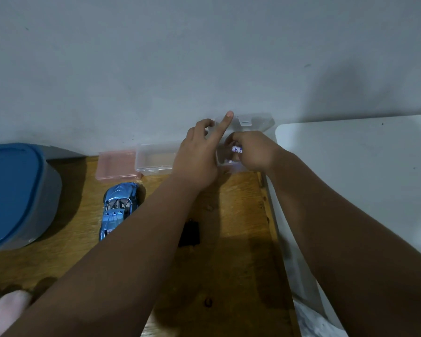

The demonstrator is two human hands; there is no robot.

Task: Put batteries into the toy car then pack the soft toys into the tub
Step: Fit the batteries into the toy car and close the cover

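Wooden tabletop [233,251] against a grey wall. At its far edge, the right hand [253,152] pinches a white, blue-printed cylindrical battery [237,149] over a clear plastic hinged box [253,121]. The left hand [197,161] sets a straight index finger against the box's lid; whether it grips cannot be told. The shiny blue toy car [119,207] lies to the left, nearer.

No legible text; battery [237,149] label blurred
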